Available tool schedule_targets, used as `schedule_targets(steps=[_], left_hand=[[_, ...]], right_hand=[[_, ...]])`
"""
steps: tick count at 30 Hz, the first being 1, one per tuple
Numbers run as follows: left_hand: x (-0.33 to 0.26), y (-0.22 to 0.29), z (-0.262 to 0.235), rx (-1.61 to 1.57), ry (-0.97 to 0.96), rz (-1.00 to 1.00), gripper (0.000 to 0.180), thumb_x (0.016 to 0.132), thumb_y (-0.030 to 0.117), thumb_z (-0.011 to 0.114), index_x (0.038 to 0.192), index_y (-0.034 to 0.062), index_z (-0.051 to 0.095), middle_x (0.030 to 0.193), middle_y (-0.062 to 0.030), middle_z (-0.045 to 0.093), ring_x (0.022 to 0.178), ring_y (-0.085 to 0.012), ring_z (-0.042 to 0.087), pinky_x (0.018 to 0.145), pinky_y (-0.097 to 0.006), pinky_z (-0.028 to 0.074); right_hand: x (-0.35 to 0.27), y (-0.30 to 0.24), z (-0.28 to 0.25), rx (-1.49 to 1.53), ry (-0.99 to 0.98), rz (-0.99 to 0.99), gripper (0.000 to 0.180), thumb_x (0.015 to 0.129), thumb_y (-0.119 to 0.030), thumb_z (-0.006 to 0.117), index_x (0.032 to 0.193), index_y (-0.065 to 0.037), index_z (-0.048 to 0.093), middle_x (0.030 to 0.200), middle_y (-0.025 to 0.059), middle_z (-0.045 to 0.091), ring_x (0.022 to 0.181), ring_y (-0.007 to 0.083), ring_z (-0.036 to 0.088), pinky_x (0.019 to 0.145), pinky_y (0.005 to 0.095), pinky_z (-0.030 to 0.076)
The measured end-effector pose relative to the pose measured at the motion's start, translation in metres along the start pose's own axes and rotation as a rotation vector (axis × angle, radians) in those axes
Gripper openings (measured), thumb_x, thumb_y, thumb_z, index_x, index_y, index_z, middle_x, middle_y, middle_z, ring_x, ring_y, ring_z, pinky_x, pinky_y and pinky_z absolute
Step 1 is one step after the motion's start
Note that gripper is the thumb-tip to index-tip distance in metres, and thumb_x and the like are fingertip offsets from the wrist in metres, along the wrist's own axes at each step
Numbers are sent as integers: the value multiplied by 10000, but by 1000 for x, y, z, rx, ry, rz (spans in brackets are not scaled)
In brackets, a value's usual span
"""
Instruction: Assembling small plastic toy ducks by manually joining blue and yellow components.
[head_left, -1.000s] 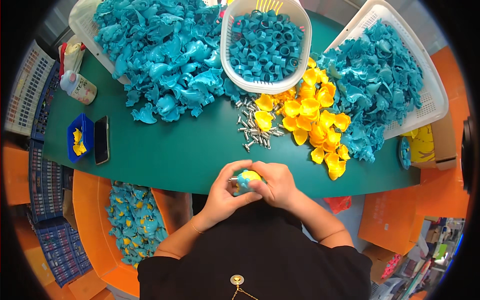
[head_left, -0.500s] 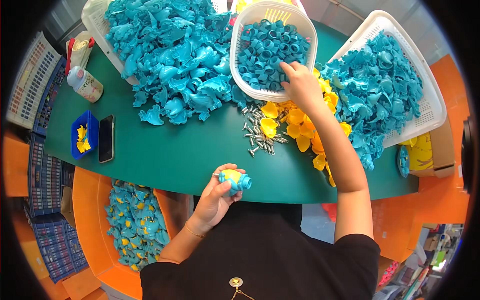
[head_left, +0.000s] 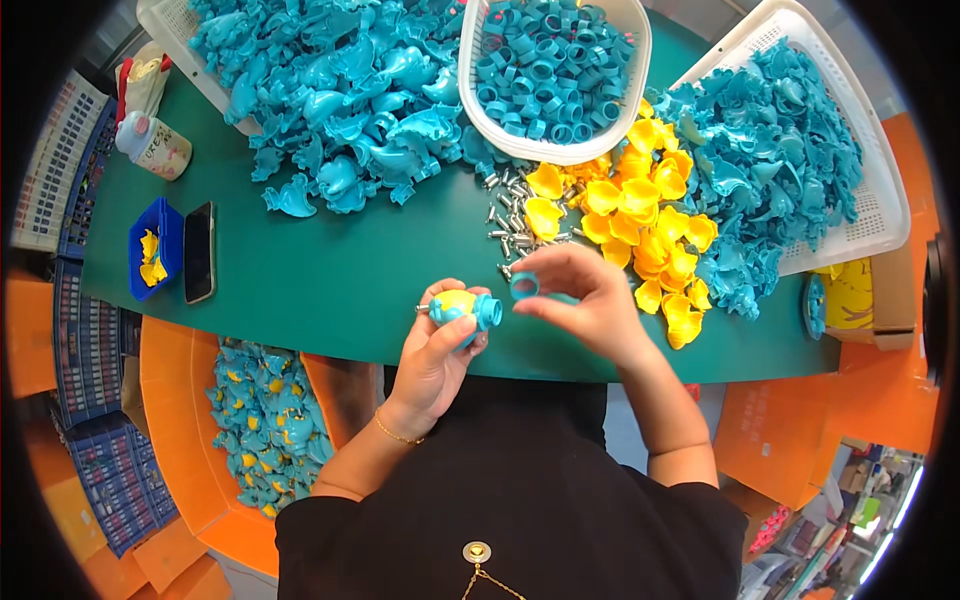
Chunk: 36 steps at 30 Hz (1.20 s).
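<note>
My left hand (head_left: 432, 358) is closed round a small blue and yellow plastic assembly (head_left: 459, 306). A metal pin pokes out of its left side, and its open round neck points right. Between thumb and fingertips, my right hand (head_left: 590, 300) pinches a teal plastic ring (head_left: 523, 286), which is just right of that neck and apart from it. Beyond both hands stands a white basket (head_left: 467, 112) filled with similar teal rings (head_left: 545, 68). Silver metal pins (head_left: 512, 222) and yellow plastic shells (head_left: 640, 215) lie loose on the green table (head_left: 330, 285).
Blue plastic shells (head_left: 345, 120) are heaped at the far left, more blue pieces (head_left: 765, 165) at the right before a white crate (head_left: 880, 200). A phone (head_left: 200, 252), a blue tray (head_left: 168, 225) and a bottle (head_left: 160, 147) stand left. Below the edge, an orange bin (head_left: 180, 425) holds blue-yellow pieces.
My right hand has come out of the ring basket toward me, now with a teal ring in its fingers. The left hand still grips the assembly, slightly higher in the view.
</note>
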<state>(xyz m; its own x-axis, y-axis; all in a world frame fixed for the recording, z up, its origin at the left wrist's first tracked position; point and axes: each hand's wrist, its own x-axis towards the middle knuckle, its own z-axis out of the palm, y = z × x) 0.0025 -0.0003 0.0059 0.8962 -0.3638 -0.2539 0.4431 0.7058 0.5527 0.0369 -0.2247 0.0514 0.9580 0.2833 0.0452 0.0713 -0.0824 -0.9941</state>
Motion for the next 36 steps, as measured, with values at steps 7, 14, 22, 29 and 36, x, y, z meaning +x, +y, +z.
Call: schedule_targets(steps=[7,14,22,29,36], left_hand=[[1,-15,-3,250,-39,209,556,892,31,776,1335,136,457,1324,-119,595,1097,-148,598,989,-333,511],[-3,-19,-5,368,-170,292,576,887,40,787,1318,129,415,1277,-150,571,1141,-181,584,987,-351,513],[-14,-16,-25,690,-279,611,639,885,207,872,1326,106,421,1250,-201,591,1108,-249,609,949,-383,524],[-65,69,-56,1240,45,491,457,740,96,928,1120,73,675,1094,-79,714,958,-189,700,859,-327,568],[-151,157,-98,2103,809,-303,510,795,350,867,1159,74,639,1032,-174,736,996,-400,702,850,-461,546]], right_hand=[[-28,15,18,-174,31,-134,512,767,9,926,1208,-2,668,1155,109,733,1032,155,720,893,297,600],[-42,34,37,31,201,-281,344,724,42,933,1010,2,746,1090,115,744,979,216,719,862,329,575],[-51,38,61,471,174,-89,290,715,112,902,944,-4,769,1073,161,750,1054,285,745,907,386,608],[-21,30,17,-383,81,-114,83,909,-39,777,989,-40,800,1035,95,797,977,213,759,885,337,580],[28,13,-47,-984,409,-340,183,911,-43,751,1090,-64,784,1033,103,760,969,284,706,852,383,564]])
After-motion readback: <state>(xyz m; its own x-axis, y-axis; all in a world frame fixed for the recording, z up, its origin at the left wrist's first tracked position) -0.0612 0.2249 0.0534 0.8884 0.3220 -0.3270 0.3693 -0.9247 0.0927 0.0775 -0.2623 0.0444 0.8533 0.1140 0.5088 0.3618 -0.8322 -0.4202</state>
